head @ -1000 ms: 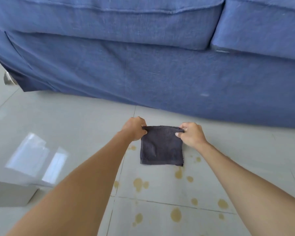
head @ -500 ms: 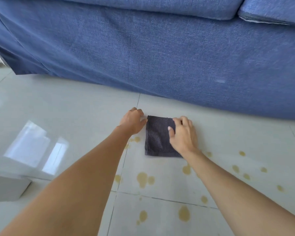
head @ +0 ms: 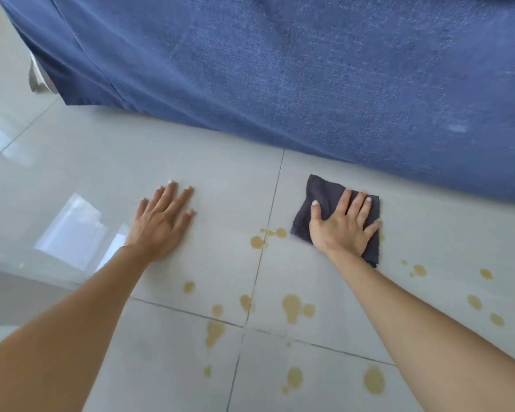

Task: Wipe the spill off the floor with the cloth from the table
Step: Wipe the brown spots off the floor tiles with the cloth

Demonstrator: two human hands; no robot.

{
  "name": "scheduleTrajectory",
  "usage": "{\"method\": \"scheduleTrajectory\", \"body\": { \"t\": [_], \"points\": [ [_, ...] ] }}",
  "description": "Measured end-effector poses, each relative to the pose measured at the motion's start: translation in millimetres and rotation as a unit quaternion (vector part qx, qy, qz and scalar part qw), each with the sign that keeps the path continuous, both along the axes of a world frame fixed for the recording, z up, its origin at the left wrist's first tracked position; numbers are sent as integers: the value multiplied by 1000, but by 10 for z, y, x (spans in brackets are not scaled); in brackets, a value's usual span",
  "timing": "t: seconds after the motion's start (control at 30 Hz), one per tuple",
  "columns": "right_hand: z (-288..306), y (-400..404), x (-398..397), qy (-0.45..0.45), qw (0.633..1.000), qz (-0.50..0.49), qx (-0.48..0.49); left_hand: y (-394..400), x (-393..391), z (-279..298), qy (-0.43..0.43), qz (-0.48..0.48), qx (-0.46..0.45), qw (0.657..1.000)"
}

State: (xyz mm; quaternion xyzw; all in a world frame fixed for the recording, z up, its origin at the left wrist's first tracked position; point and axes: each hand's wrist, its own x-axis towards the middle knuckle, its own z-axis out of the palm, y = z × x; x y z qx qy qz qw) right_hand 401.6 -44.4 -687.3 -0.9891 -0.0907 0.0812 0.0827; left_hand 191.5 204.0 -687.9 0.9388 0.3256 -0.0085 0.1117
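Our right hand [head: 341, 230] presses the dark cloth [head: 327, 200] flat-fingered beside the sofa [head: 280, 69], left hand [head: 161, 221] splayed on tile; sweeping may smear yellow droplets [head: 292, 307].

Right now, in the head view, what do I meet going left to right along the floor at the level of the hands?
Window reflection on the tile → left hand, flat on the floor → tile grout line → dark cloth with the right hand pressed flat on it.
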Motion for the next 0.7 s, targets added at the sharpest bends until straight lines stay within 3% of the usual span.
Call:
{"method": "scheduleTrajectory", "body": {
  "t": [0.17, 0.3, 0.4, 0.5, 0.7],
  "points": [
    [-13, 428, 23, 14, 991, -125, 44, 116, -259, -54, -14, 56, 16, 998],
    [6, 737, -40, 16, 992, -116, 54, 121, -236, -61, -20, 61, 7, 998],
    [13, 951, -216, 4, 998, -45, 53, 125, -232, -61, -16, 63, 10, 998],
    [22, 1149, -532, -16, 995, 85, 50, 115, -225, -59, -13, 64, 12, 998],
    [19, 1167, -1151, -21, 946, 318, 66, 83, -230, -53, -12, 66, 10, 998]
  ]
}}
